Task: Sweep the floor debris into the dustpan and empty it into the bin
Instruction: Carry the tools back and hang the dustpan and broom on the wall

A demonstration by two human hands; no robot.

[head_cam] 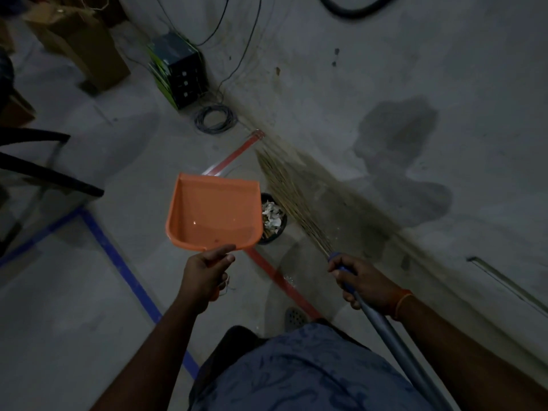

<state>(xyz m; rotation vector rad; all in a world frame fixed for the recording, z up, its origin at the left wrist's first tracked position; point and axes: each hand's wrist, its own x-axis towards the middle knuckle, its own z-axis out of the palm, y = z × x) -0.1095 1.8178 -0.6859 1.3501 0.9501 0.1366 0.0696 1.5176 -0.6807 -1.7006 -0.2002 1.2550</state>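
Left hand [204,274], fingers curled round the handle of an empty orange plastic dustpan [213,216]. Right hand [360,277] grips a grey-handled straw broom [292,203]. Beyond both sets of fingers, a small black bin [274,218] holds pale debris.

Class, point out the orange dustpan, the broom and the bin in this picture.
dustpan [213,216]: head view, on its orange inner floor.
broom [292,197]: head view, on the straw bristles.
bin [274,218]: head view, on the rubbish inside its black rim.
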